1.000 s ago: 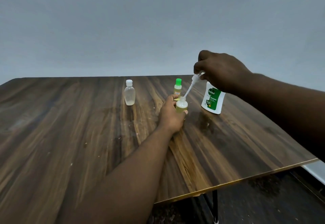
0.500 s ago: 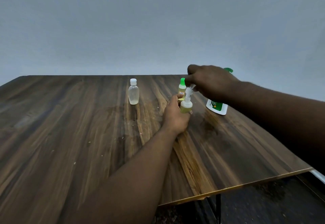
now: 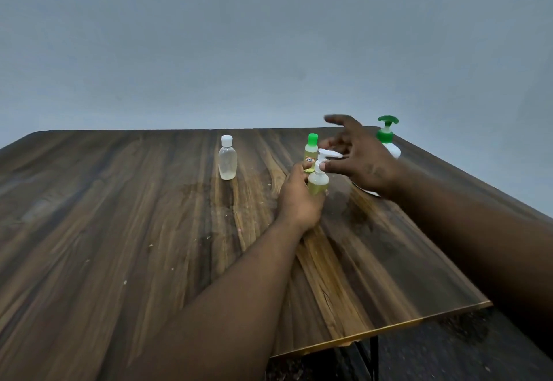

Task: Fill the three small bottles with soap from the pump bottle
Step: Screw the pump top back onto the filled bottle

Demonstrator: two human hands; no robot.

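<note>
Just left of the white pump bottle with green head (image 3: 386, 136), on the dark wood-grain desk (image 3: 149, 216), the left grip (image 3: 299, 199) curls round a small clear bottle of yellow soap with a white pump top (image 3: 318, 184). The right grip (image 3: 360, 160) hovers beside that top, fingers spread and holding nothing. The step in hand is probably closing this bottle. Further left, the small white-capped clear bottle (image 3: 228, 160) looks nearly empty, so the next move likely calls for uncapping it.

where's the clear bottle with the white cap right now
In the head view the clear bottle stands upright on the table's far middle, left of the green-capped bottle and the left hand, touching neither.
</note>
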